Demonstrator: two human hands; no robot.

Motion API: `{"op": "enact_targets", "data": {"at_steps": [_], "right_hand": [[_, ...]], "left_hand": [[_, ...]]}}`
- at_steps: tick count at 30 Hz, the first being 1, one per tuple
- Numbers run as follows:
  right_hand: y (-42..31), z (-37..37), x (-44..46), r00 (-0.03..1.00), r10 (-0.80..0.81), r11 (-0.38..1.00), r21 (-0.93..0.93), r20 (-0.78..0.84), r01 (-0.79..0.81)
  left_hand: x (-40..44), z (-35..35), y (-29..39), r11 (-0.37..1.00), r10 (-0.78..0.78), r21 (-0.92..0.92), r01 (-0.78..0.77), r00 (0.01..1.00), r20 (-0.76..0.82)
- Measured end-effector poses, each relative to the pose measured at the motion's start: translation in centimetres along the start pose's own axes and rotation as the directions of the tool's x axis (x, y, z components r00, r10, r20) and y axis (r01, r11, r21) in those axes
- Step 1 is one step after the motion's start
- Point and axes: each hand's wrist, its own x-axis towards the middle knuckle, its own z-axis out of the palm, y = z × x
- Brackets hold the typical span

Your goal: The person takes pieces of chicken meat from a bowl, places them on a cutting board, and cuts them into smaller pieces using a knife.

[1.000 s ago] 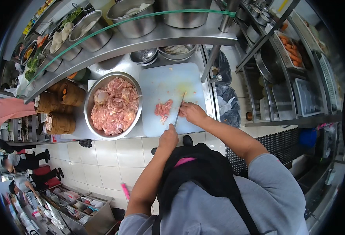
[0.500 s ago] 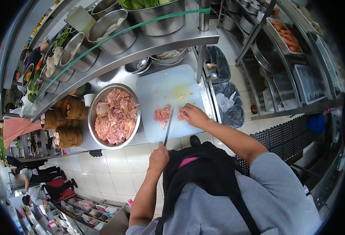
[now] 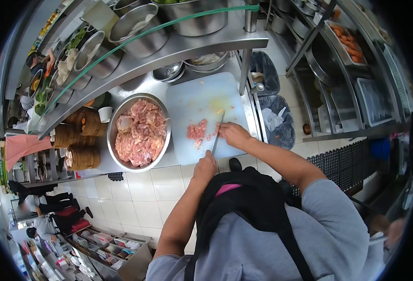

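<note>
My left hand [image 3: 205, 167] is wrapped round the handle of a knife [image 3: 219, 126], whose blade points away from me over a white cutting board [image 3: 183, 100]. On the board my right hand [image 3: 234, 135] presses its closed fingertips on a piece of raw meat [image 3: 217, 129], right beside the blade. A small pile of cut raw meat [image 3: 196, 130] lies left of the knife, with little scraps around it. Left of the board stands a large steel bowl [image 3: 109, 136] heaped with raw meat pieces [image 3: 141, 133].
A steel shelf [image 3: 169, 50] with metal food containers crosses above the counter. Bamboo steamers [image 3: 83, 158] and a white cup [image 3: 105, 114] stand left of the bowl. Lined bins [image 3: 277, 129] are right of the board. Another person [image 3: 45, 229] is far off at lower left.
The knife and my left hand have moved to the right, bringing the blade against the meat at my right fingertips. The whole view has shifted slightly.
</note>
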Motion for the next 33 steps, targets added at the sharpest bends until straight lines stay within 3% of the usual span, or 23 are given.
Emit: {"op": "enact_targets", "data": {"at_steps": [4,8,10,12,16,19,21,24,26,29,33], "right_hand": [[0.3,0.8,-0.3,0.994,0.016,1.000,0.017,-0.108,-0.014],[-0.1,1.0,-0.9,0.960,0.181,0.979,0.137,-0.214,-0.154],[-0.2,0.8,-0.6,0.936,0.251,0.958,0.201,-0.247,-0.204],[-0.1,0.5,0.1,0.944,0.329,0.916,0.245,-0.010,-0.316],[-1.5,-0.8,2.1,0.984,0.160,0.959,0.250,-0.084,-0.134],[-0.4,-2.7,3.5,0.954,0.278,0.942,0.228,-0.116,-0.246],[2.5,-1.8,4.0,0.864,0.330,0.940,0.046,-0.381,-0.338],[4.8,-0.4,4.3,0.874,0.384,0.912,-0.028,-0.299,-0.410],[4.1,0.2,4.5,0.897,0.326,0.932,-0.055,-0.298,-0.358],[2.9,-0.2,4.9,0.981,0.165,0.978,0.145,-0.099,-0.150],[3.1,-1.4,3.9,0.970,0.187,0.947,0.292,-0.157,-0.135]], "left_hand": [[-2.7,-1.2,-0.9,0.998,-0.032,0.047,0.029,0.998,0.060],[-5.3,-3.3,-2.8,0.990,-0.063,0.132,0.053,0.996,0.068],[-5.7,-5.1,-2.3,0.978,-0.141,0.150,0.143,0.990,-0.027],[-5.8,-6.7,-1.5,0.976,-0.138,0.164,0.144,0.989,-0.048],[-5.7,-8.5,-2.1,0.953,-0.181,0.231,0.194,0.980,-0.078],[-5.7,-8.5,-3.8,0.918,-0.306,0.222,0.328,0.943,-0.130],[-5.1,-6.6,-5.3,0.912,-0.317,0.222,0.345,0.936,-0.150],[-3.5,-2.5,-5.1,0.918,-0.269,0.235,0.318,0.938,-0.217],[-2.1,-1.1,-3.2,0.935,-0.220,0.243,0.258,0.960,-0.175],[-1.0,-3.3,-0.3,0.951,-0.119,0.276,0.142,0.988,-0.098],[1.2,-5.9,-1.8,0.919,-0.207,0.303,0.254,0.962,-0.177]]}}
